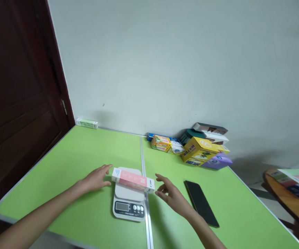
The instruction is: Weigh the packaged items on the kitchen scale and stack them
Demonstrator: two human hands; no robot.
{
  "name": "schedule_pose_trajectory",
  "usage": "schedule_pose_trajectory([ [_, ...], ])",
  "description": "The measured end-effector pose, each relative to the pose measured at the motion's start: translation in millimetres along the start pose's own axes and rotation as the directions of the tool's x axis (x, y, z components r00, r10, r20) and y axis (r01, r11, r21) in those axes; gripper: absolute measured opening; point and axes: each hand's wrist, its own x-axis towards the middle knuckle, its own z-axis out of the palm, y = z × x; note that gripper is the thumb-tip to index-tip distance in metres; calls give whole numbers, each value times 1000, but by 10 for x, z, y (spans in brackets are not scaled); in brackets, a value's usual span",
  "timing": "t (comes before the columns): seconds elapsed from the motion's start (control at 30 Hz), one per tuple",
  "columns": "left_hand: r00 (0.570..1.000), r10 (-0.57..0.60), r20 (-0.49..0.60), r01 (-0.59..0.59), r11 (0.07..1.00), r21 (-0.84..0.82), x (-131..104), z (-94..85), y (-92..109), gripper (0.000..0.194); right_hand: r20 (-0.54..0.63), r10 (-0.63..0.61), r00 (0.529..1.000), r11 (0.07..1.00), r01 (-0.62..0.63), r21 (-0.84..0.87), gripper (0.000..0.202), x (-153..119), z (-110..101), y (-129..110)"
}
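A long pink and white box [132, 180] lies crosswise on the white platform of a kitchen scale [129, 204], its ends sticking out past both sides. The scale's small display looks dark, with several round buttons beside it. My left hand [97, 178] is just off the box's left end, thumb and fingers apart and nothing between them. Close to the right end, my right hand [169, 193] has its fingers curved and spread, also holding nothing. To the right of that hand a black phone [201, 203] lies flat on the table.
The green table [69, 155] has a metal seam down its middle. A green and white box [87, 123] stands at the far left corner. Along the wall are a yellow box [198, 151], a purple package [219, 161] and small packs [162, 143]. A wooden stool [281, 186] bears more boxes at right.
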Motion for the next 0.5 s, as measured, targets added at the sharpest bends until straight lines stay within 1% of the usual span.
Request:
schedule_pose_trajectory([
  [0.07,998,38,40,-35,995,-93,45,80,7,58,60,-17,998,1000,17,1,47,51,64,-17],
  [0.13,996,60,68,-47,983,-175,125,125,33,46,107,-38,994,998,42,-39,41,124,102,-18],
  [0.17,996,53,68,-38,979,-200,173,118,37,41,123,-43,992,997,50,-57,38,177,105,-14],
  [0.23,999,19,32,-11,976,-219,280,35,0,34,147,-41,988,998,49,-51,38,333,88,-18],
  [0.3,1000,-4,-19,-1,973,-231,393,-129,-105,34,153,-34,988,999,36,-15,40,570,89,-69],
  [0.37,993,-33,-111,-4,947,-321,521,-347,-270,34,114,-43,993,999,42,11,41,885,161,-186],
  [0.43,971,-90,-220,-17,897,-441,673,-583,-476,34,43,-81,996,996,80,26,37,1269,321,-356],
  [0.5,933,-162,-320,-26,858,-512,848,-819,-705,39,-8,-149,989,988,149,49,33,1706,544,-562],
])
